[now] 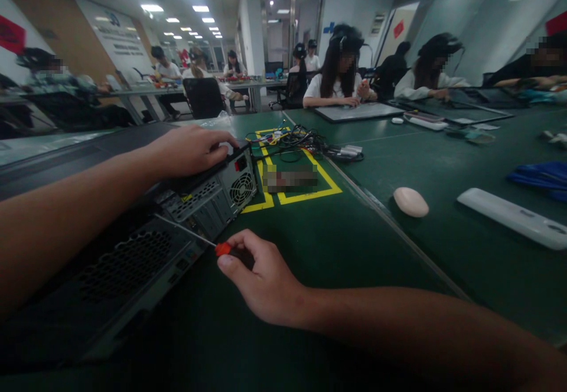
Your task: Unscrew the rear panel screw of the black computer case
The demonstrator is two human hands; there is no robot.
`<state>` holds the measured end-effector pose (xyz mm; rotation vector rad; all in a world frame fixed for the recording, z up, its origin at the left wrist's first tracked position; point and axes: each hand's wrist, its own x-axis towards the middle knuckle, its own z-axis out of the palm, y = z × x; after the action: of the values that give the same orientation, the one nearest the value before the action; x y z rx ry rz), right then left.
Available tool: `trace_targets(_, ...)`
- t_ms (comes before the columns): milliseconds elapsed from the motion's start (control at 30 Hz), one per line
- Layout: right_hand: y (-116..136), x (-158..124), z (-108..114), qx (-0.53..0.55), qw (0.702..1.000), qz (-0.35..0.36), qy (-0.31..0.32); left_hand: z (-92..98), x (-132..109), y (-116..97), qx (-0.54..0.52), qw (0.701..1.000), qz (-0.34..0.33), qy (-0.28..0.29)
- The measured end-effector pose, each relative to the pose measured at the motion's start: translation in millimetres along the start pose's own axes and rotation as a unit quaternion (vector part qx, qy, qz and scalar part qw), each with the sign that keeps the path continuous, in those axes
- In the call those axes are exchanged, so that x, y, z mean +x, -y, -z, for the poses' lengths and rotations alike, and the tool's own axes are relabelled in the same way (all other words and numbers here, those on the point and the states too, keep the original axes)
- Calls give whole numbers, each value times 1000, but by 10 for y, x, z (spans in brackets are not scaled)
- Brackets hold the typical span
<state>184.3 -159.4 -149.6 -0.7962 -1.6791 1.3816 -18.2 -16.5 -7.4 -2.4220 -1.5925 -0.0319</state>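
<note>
On green table (pixel 336 250), right hand (pixel 272 280) grips screwdriver (pixel 222 249) at computer's back (pixel 208 203); left hand (pixel 192 150) rests loose on top; work looks unfinished.

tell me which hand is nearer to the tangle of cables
Left. The left hand rests on the computer case, with the cables just beyond the case's end. The right hand, gripping the screwdriver, is lower in the view, farther from the cables.

a hand can pass over the table (pixel 341 244) between the right hand (pixel 266 277) and the mouse (pixel 411 202). on the left the case (pixel 133 262) blocks, the left hand (pixel 195 149) atop it; the screwdriver (pixel 224 249) bars the gap between case and right hand. cables (pixel 305 139) crowd the far end of the tape (pixel 310 196).
</note>
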Motion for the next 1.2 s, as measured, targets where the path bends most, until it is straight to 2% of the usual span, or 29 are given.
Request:
trace_targets(400,-9,8,15,-46,999,26,9,-13,9,13,12,1000,2,2)
trace_targets(667,52,-15,17,-16,1000,-20,6,-17,3,16,10,1000,-6,2)
trace_targets(1200,19,4,-2,-8,1000,-21,-1,16,2,-27,15,1000,8,10)
